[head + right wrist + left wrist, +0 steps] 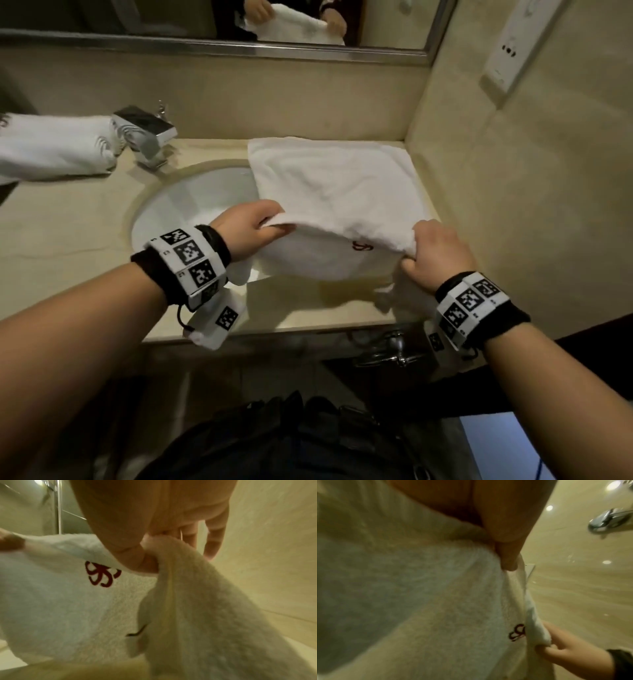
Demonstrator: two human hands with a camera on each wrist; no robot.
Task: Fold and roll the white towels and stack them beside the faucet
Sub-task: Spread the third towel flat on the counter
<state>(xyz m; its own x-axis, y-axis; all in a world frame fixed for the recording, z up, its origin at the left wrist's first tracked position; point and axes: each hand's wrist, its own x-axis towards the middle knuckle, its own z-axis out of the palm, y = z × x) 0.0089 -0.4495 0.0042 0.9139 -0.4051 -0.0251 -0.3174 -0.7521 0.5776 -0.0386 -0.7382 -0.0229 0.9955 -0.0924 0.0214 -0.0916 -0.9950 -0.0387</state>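
Left hand (251, 228) and right hand (433, 255) each pinch a near corner of the white towel (337, 185), lifted off the counter (68, 236). Carry both corners level to the far edge (logo inward), keeping the fold square.

Dim, warm yellowish light throughout. Head view: wide-angle bend at edges, mirror (212, 20) frame curves; corners go dark, floor below nearly black. Towel (337, 192) is the brightest patch, slightly washed out; soft shadow under its lifted edge on the counter (68, 246). Faucet (145, 137) shows small glints. Left wrist view: heavy blur, towel smeared, round light spots reflected on the tile, left hand (505, 527) underlit. Right wrist view: soft focus, right hand (154, 520) blurred close up, red emblem (101, 573) fairly readable.
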